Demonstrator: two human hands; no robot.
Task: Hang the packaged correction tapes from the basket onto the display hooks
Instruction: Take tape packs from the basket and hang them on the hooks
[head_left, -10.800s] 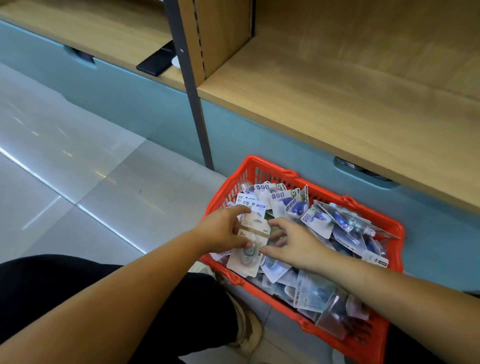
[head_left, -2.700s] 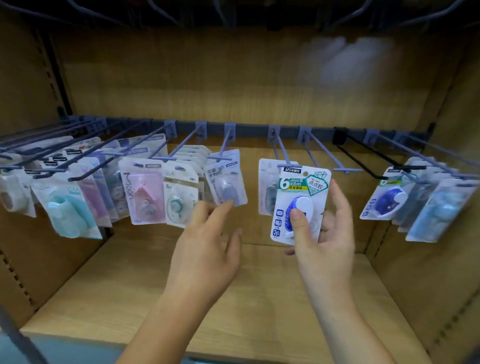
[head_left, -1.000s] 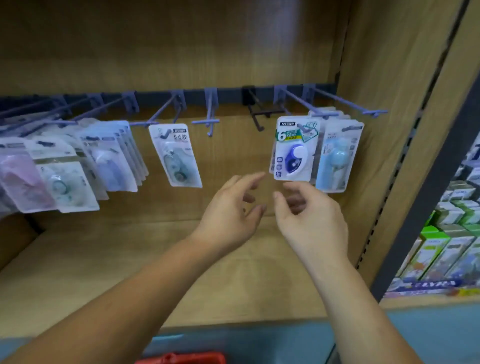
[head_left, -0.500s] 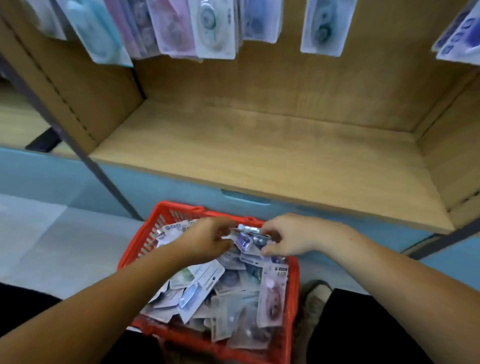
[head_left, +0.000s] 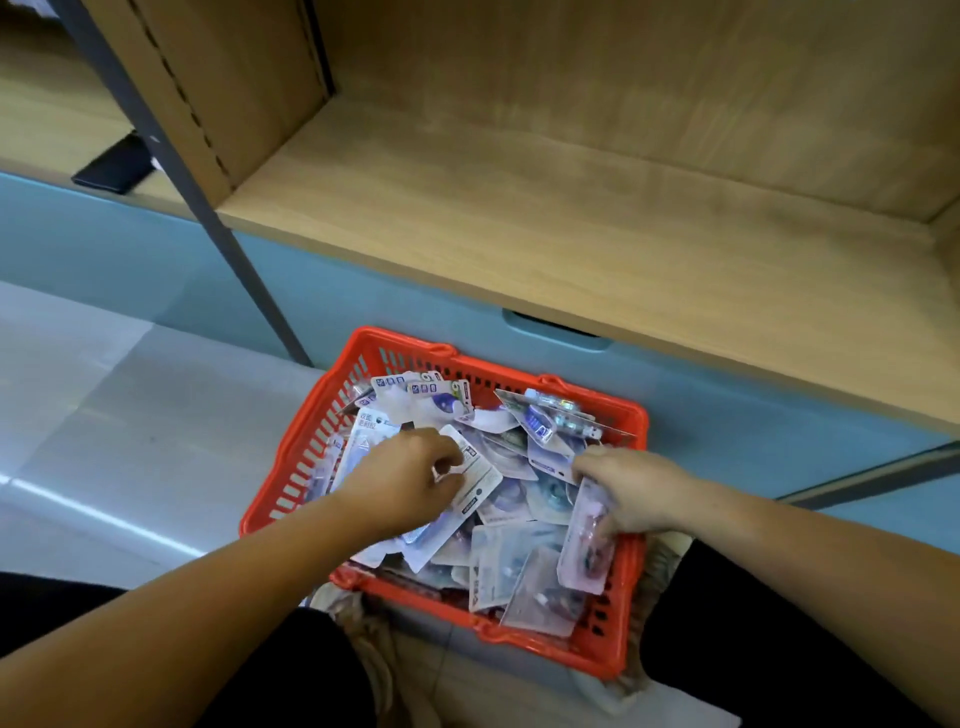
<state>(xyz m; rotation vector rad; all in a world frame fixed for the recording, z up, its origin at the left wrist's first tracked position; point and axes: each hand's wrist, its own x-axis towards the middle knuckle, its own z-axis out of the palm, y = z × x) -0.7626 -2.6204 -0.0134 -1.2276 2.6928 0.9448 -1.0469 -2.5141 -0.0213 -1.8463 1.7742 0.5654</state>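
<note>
Obs.: red basket (head_left: 291, 483) sat on the floor (head_left: 130, 415) at 6 o'clock from the wooden shelf (head_left: 571, 208), between the person's knees. It held a loose heap of tapes (head_left: 514, 561), piled to about rim level.

Left hand (head_left: 405, 483) was in the basket at its 9 o'clock side, with the fingers curled round a white pack (head_left: 475, 480) lying back side up. Right hand (head_left: 631, 493) was at the 3 o'clock side, its fingers bent over the top edge of a pink pack (head_left: 587, 551) and gripping it. Neither pack was clear of the heap.

Hooks: out of view, so the count already hung could not be read.

Judgement: picking stage, with many tapes left to hang. Each still needs lifting out, turning face forward and threading onto a hook.
</note>
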